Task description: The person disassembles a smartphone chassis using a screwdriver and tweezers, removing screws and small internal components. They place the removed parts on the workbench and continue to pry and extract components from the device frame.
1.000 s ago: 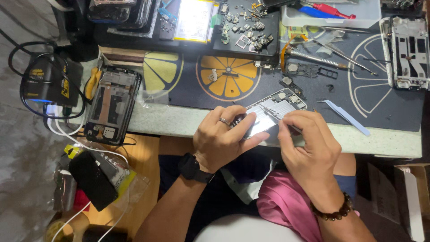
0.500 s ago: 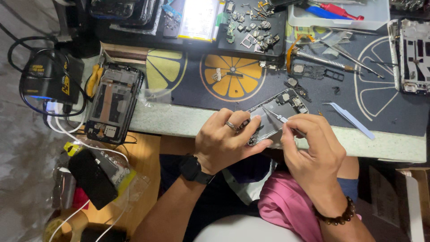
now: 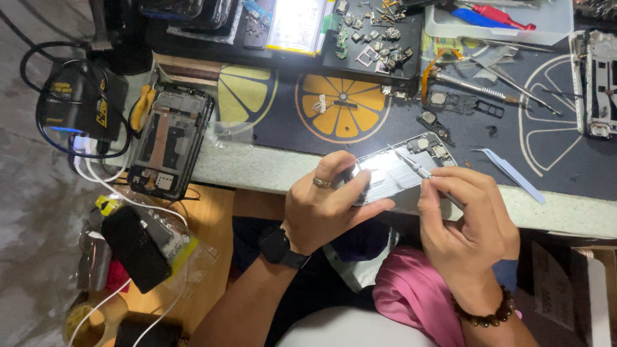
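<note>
Head camera is looking down at an opened phone [image 3: 398, 173] with its back cover off, lying at the near edge of the table [image 3: 257, 168], partly over a dark mat with orange-slice prints [image 3: 342, 106]. The left hand [image 3: 324, 205] is clamped on the left end of the phone, the thumb pressing from the near side and the fingers curling over the top; this hand is wearing a ring, and a dark watch [image 3: 279, 247] is sitting on its wrist. The right hand [image 3: 466, 215] is closed around thin metal tweezers [image 3: 418, 168], whose tip is touching the inside of the phone near its far right corner. A beaded bracelet [image 3: 485, 313] is on the right wrist.

Just to the right of the phone a pale blue plastic pry tool [image 3: 511, 172] is lying on the mat. Farther away, a black tray of small parts [image 3: 376, 32] is standing at the far side. To the left, a second opened phone frame [image 3: 170, 141] is resting at the left end of the table, and beside it a black power box with cables [image 3: 77, 103] is glowing blue. At the far right another white phone frame [image 3: 596, 90] is lying on the mat.
</note>
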